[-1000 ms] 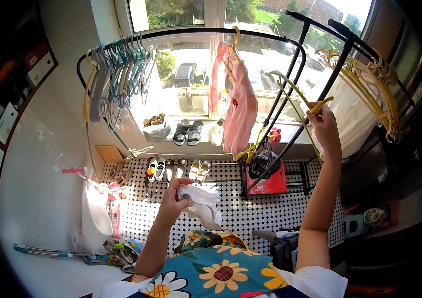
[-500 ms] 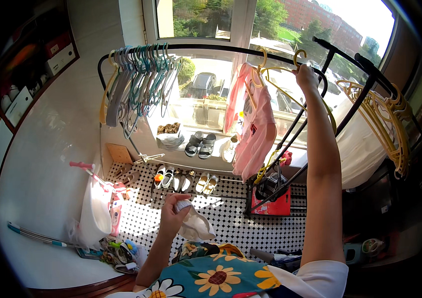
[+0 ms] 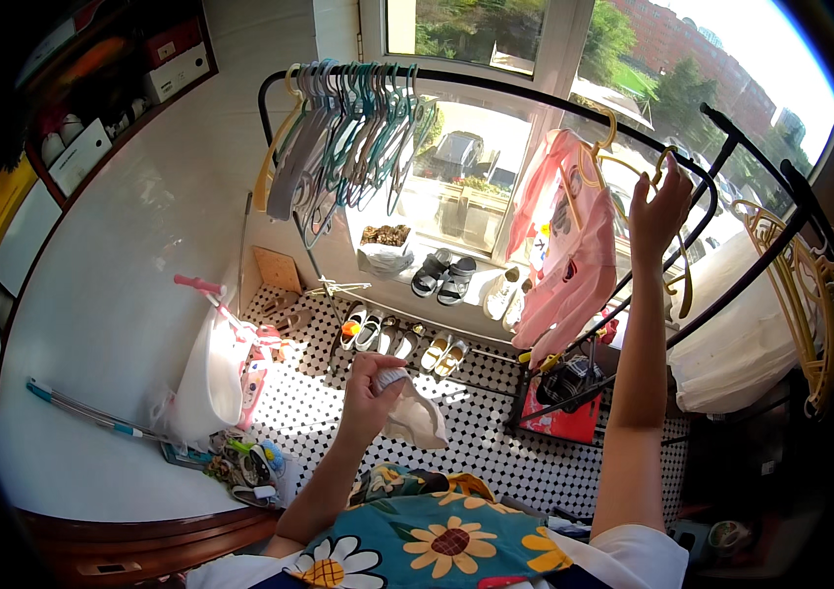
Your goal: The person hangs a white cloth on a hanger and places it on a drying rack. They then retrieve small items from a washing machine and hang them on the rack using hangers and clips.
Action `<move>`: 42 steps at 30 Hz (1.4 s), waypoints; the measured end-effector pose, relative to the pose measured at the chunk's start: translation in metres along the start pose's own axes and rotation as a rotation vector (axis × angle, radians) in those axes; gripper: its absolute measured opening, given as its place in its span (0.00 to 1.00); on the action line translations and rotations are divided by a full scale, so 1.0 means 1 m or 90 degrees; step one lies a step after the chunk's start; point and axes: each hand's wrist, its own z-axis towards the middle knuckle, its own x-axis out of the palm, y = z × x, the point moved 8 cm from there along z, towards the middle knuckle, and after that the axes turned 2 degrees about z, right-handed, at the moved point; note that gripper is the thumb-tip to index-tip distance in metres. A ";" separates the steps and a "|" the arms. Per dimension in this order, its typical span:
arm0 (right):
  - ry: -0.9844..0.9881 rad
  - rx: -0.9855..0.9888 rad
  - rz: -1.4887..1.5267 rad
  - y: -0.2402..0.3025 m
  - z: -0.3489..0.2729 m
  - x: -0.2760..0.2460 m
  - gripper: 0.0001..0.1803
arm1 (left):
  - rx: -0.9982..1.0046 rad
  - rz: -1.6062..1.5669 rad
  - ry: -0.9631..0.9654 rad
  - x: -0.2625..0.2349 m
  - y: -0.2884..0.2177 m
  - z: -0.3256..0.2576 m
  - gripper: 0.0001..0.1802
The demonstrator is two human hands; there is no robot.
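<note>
Far left: shelves (image 3: 62, 157) with white boxes, in shade. Below, a pole (image 3: 74, 407), blue and grey, leaning low across the pale wall; next, a white tub (image 3: 211, 393) and a pink handle (image 3: 199, 284). Above, bunched hangers (image 3: 348, 147), grey, teal and one yellow at the outer end, on a black rail (image 3: 495, 85). Under them, paired shoes (image 3: 402, 339) on black-and-white tile; dark sandals (image 3: 443, 277) on the sill.

Centre, low: left hand (image 3: 370, 401) grasping a white cloth (image 3: 415, 414), thumb against fingers at its top edge. Cloth small, limp, bright white and finely ribbed at the pinched band, creamier in the shaded part below; free end rounded, hanging to the right of the hand, above the tile.

Right of centre: pink garment (image 3: 574, 265) on a yellow hanger, folds loose, print on front. Just beside it, right hand (image 3: 660, 211) raised at the rail, gripping a slim yellow hanger (image 3: 686, 285) near its hook; one arm slants down past the wrist, bare. Whether the hook sits over the rail, cannot tell.

Far right: white fabric (image 3: 731, 358), gauzy, beside more yellow hangers (image 3: 809, 304).
</note>
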 end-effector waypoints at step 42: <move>0.467 0.401 0.616 0.148 -0.066 0.171 0.26 | 0.019 0.053 0.130 -0.057 -0.014 0.018 0.15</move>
